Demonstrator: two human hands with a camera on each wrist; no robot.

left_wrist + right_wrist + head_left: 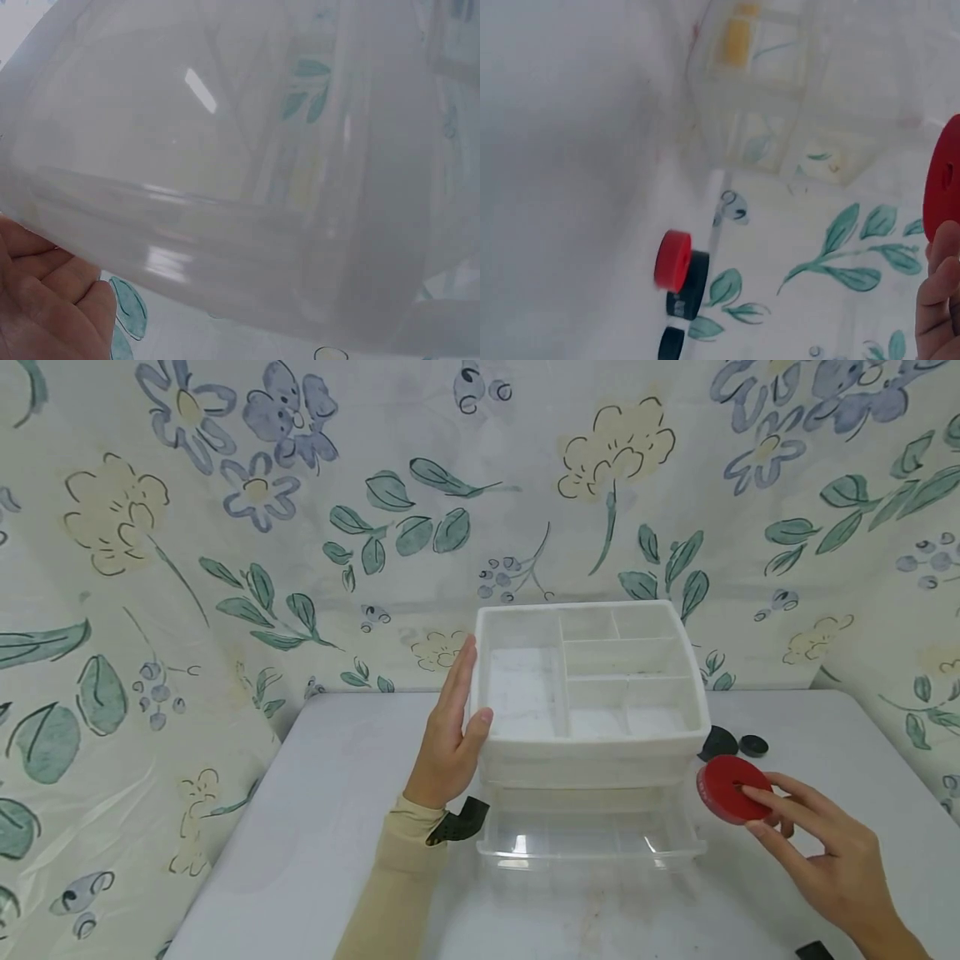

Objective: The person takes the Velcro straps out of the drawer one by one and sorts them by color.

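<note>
A white plastic organizer [592, 743] with a divided top tray stands on the table, and a clear drawer [592, 835] shows at its lower front. My left hand [450, 735] rests along the organizer's left side with straight fingers, the thumb by the front corner. In the left wrist view the see-through plastic [172, 150] fills most of the picture, with my left hand [52, 300] at its edge. To the right of the organizer, my right hand [832, 843] pinches a red round disc [731, 789] with a small centre hole.
Black round pieces [753, 746] lie behind the disc, right of the organizer. The right wrist view shows another red round piece [673, 261] beside a black one [688, 285]. A small black object [813, 950] is at the bottom edge. Floral cloth [525, 485] hangs behind the table.
</note>
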